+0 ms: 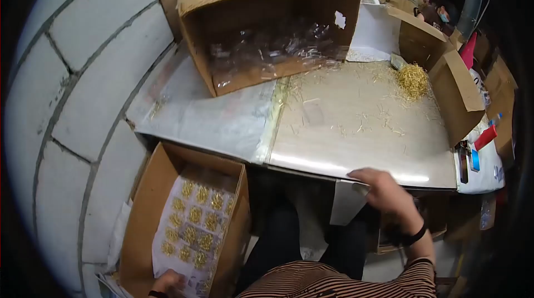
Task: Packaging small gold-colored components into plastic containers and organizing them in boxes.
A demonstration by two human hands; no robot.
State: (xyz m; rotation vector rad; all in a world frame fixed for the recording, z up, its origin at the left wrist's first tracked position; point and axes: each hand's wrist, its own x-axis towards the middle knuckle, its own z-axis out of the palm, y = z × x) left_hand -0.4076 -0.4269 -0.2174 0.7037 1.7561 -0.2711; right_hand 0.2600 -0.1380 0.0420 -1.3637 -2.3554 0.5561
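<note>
At the lower left, my left hand (168, 282) reaches into an open cardboard box (135, 237), at the near end of a white sheet (162, 262). Rows of small clear packets of gold-coloured pins (194, 214) lie on that sheet. The left fingers are partly hidden and blurred, so their grip is unclear. At the table's front edge, my right hand (389, 191) has its fingers bent, with the thumb below them against the top corner of a white card (346, 204). The card hangs down in front of the table edge.
On the table (334, 148), a large cardboard box (194, 47) lies on its side with clear plastic pieces inside. A heap of gold-coloured pins (413, 82) sits at the back right, with loose ones scattered around. Cardboard panels (453, 92) border the right side; a block wall (111, 70) stands left.
</note>
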